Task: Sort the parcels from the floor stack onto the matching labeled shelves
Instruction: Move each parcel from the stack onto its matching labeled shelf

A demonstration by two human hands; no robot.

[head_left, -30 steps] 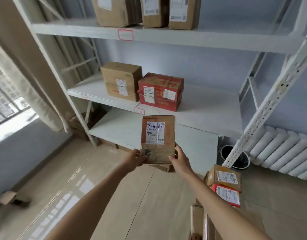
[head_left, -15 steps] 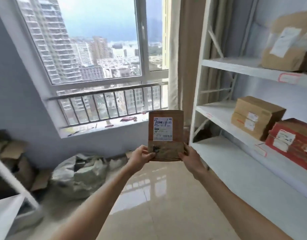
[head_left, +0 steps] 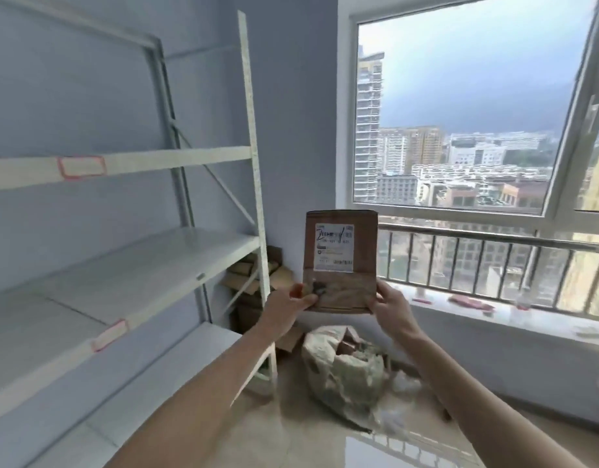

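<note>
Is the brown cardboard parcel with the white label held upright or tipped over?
Upright: the brown cardboard parcel stands on end, label facing the camera, gripped at its bottom corners by the left hand and right hand.

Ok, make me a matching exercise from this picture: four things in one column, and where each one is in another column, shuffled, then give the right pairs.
Things:
1. brown parcel
2. red-edged label
3. crumpled bag
4. railing

Places:
A. on the floor below the window
B. held up between both hands
C. outside the window glass
D. on the front edge of a shelf

Pairs: 1-B, 2-D, 3-A, 4-C. The left hand and right hand grip the parcel's lower corners.
</note>
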